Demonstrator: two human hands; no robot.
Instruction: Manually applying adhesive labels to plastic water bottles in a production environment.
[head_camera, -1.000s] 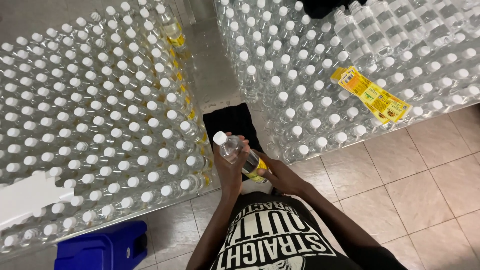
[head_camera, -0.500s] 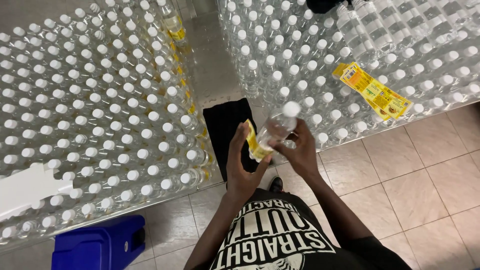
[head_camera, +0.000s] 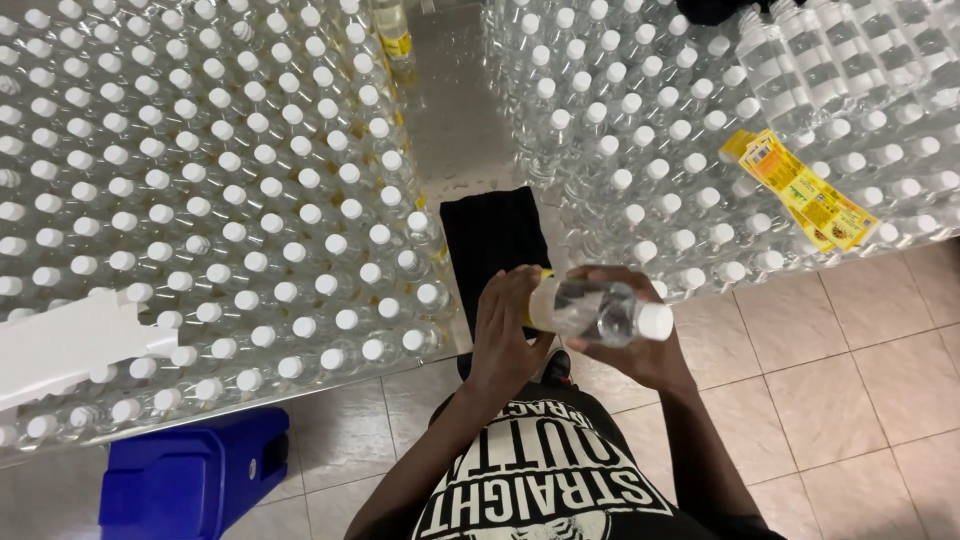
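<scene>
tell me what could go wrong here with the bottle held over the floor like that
The bottle lies sideways between the left hand and right hand, out past the table edge; a slip would likely drop it onto the tiles.
The capped bottles stand packed right up to that edge, so an elbow swing might topple the outer row.
The labels rest loosely on bottle caps and could slide off.
</scene>
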